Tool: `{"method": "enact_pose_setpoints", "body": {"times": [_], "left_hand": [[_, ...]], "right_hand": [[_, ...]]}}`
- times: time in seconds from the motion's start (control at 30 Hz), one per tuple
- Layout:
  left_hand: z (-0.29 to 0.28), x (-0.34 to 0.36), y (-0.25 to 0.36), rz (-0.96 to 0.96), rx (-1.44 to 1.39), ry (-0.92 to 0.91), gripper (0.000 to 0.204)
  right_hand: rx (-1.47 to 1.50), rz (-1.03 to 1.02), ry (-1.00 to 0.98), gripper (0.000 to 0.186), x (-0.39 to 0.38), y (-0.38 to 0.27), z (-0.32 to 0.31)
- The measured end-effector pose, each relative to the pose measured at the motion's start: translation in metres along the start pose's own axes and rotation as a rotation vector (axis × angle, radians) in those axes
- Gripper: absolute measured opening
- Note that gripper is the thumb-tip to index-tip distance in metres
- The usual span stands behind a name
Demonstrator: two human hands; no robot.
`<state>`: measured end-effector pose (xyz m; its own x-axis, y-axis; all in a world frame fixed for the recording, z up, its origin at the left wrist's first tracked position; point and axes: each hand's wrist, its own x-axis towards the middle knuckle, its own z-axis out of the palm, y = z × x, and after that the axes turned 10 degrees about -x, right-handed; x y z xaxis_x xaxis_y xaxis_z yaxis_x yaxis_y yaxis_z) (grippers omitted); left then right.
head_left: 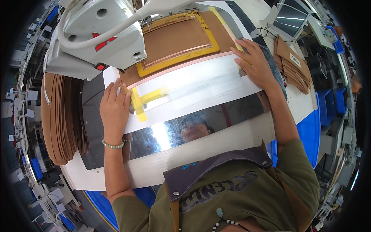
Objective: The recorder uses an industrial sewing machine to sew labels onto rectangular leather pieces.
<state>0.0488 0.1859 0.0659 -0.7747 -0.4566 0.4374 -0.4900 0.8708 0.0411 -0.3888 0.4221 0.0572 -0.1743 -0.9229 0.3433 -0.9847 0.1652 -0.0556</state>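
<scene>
A brown flat panel [226,33] lies beneath the white machine head, its near edge lined by a pinkish strip. On top of it rests a yellow rectangular frame [210,31] with a copper-coloured inner border. My left hand [114,110] lies flat at the panel's near left corner, fingers stretched out. At the right end, my right hand [255,63] has its fingers spread over the panel's right edge. Under and in front of the panel is a white sheet [189,91] with yellow tape [141,102] on its left part. Neither hand grips anything that I can see.
The white sewing machine head [102,34] overhangs the left and back. A stack of brown panels [60,120] stands left; more brown pieces [291,63] lie right. A shiny metal plate [193,129] runs along the front. Blue bins [309,127] sit beyond the table's right edge.
</scene>
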Motion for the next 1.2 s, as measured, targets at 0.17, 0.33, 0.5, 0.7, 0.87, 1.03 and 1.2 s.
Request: {"method": "enact_pose_setpoints", "body": {"times": [0.17,0.33,0.5,0.7,0.87,1.03,1.2], "left_hand": [[-0.003,0.003,0.004,-0.069,-0.172,-0.06,0.033],[-0.01,0.001,0.004,-0.077,-0.179,-0.104,0.036],[-0.01,0.0,0.0,-0.047,-0.14,-0.148,0.037],[-0.007,0.004,0.001,-0.005,-0.191,-0.163,0.036],[-0.031,0.002,-0.001,-0.053,-0.254,-0.177,0.035],[-0.083,0.037,0.075,-0.043,-1.057,-0.22,0.029],[-0.115,0.063,0.163,0.291,-1.941,-0.517,0.026]], "right_hand": [[-0.011,0.002,0.039,0.039,-0.002,0.008,0.007],[-0.021,-0.063,0.109,0.038,0.0,0.005,0.007],[-0.011,-0.082,0.144,0.038,-0.004,0.006,0.011],[-0.027,-0.106,0.215,0.036,-0.01,0.014,0.015],[0.037,0.156,0.26,0.029,-0.004,0.039,-0.025],[-0.299,0.484,0.138,0.031,-0.037,0.167,-0.094],[-0.032,0.58,-0.154,0.029,-0.079,0.242,-0.076]]}}
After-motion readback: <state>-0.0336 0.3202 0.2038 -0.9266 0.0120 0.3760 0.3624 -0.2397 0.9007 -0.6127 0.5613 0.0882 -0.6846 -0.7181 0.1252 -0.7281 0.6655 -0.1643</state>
